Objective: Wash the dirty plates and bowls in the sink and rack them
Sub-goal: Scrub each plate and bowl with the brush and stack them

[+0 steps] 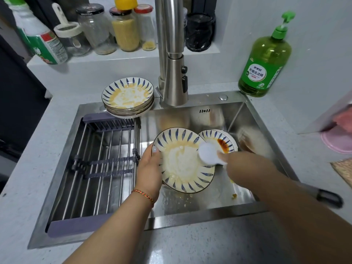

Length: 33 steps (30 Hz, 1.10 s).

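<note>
My left hand grips the left rim of a blue-striped plate smeared with yellow sauce, tilted over the steel sink. My right hand holds a white sponge against the plate's upper right. Behind it lie two more striped dishes, the front one stained with brown sauce. A stack of several dirty striped plates stands on the sink's back left corner. The purple-framed wire rack spans the left half of the sink and holds nothing.
The steel faucet rises behind the sink. A green dish-soap bottle stands at the back right. Jars line the ledge behind. A pink lid and a black-handled utensil lie on the right counter.
</note>
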### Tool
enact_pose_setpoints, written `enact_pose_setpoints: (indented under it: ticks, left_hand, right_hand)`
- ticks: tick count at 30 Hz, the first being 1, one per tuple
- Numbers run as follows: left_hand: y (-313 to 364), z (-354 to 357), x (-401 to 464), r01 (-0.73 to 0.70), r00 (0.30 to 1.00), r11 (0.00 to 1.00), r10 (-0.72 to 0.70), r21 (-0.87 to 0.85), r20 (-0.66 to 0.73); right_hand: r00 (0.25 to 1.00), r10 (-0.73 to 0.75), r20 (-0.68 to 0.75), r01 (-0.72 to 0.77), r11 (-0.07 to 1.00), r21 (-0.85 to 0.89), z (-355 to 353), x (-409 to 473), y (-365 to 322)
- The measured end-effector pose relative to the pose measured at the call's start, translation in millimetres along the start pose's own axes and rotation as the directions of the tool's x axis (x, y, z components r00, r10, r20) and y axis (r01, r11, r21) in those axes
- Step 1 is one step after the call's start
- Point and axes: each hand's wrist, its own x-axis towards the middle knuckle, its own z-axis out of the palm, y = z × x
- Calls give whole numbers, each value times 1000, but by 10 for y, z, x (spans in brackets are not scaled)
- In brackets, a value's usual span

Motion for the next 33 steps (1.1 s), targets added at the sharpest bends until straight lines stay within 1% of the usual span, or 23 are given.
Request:
enact_pose_setpoints:
  ticks: [2,3,4,6,8,11,12,14,17,18,19,20,21,22,23,24,25,26,27,28,30,31,33]
  left_hand:
    - [-21,-8,11,35,999,999,-36,-21,-28]
    - [-9,-19,16,70,996,997,-72,-40,-49]
    - [-3,-32,32,103,993,993,-106,-58,-60]
    - [9,-50,58,165,984,982,-170,-92,-54]
    - [31,-51,67,208,976,970,-213,-123,-33]
    - [57,-46,54,284,959,949,-285,-136,12]
    - [45,-43,56,298,954,947,-298,-118,23]
    - [21,-52,55,326,945,943,-324,-63,32]
    - [-22,-84,82,347,936,938,-346,7,65]
    - [-29,-83,83,308,949,946,-313,96,34]
    - [-53,-91,91,227,972,938,-234,262,-5]
    - [-87,-114,99,114,994,877,-101,468,-52]
    - [-108,-147,89,-24,995,773,82,634,-62]
    - [-102,-173,39,-195,968,675,251,711,27]
    - [-77,-176,-35,-373,920,599,340,709,198]
    - [-88,-156,-98,-510,860,512,325,692,393]
    - [-91,-112,-180,-612,790,372,259,698,556]
    - [-137,-78,-215,-683,730,179,193,708,656]
    - [-168,-41,-244,-721,686,29,173,692,707]
    - [-211,-8,-240,-720,671,-81,168,689,722]
    - [-193,54,-209,-686,689,-127,200,716,696]
    - [-173,53,-178,-671,708,-71,235,738,666]
    - [-73,44,-142,-552,818,165,299,818,491]
  right_hand:
    - [988,91,-127,-56,965,257,48,109,60]
    - [981,139,-137,-69,903,424,88,140,66]
    - [976,187,-110,-83,790,608,137,164,47]
    - [976,216,18,-120,470,874,233,193,-17]
    - [981,152,121,-152,216,965,320,208,-101]
    - [977,75,202,-195,-83,977,409,247,-185]
    - [972,66,223,-211,-159,964,431,264,-193]
    - [962,66,264,-241,-244,940,469,285,-202]
    - [945,115,306,-262,-291,920,503,289,-226]
    - [939,132,317,-264,-315,912,513,294,-234]
    - [933,146,330,-266,-340,902,518,293,-239]
    - [926,164,341,-266,-359,895,528,300,-241]
    - [917,190,351,-267,-364,892,526,311,-244]
    - [909,212,359,-269,-357,894,535,326,-242]
    - [904,227,362,-274,-342,899,532,329,-242]
    - [903,231,361,-277,-328,903,529,338,-245]
    - [904,229,361,-283,-310,907,525,335,-260]
    - [908,222,357,-288,-289,913,516,331,-286]
    - [912,212,350,-292,-263,920,496,319,-320]
    - [920,201,336,-291,-224,930,471,297,-364]
    - [945,156,289,-269,-135,954,400,255,-427]
    - [955,133,266,-256,-92,962,364,239,-420]
    - [968,120,219,-225,43,973,306,210,-340]
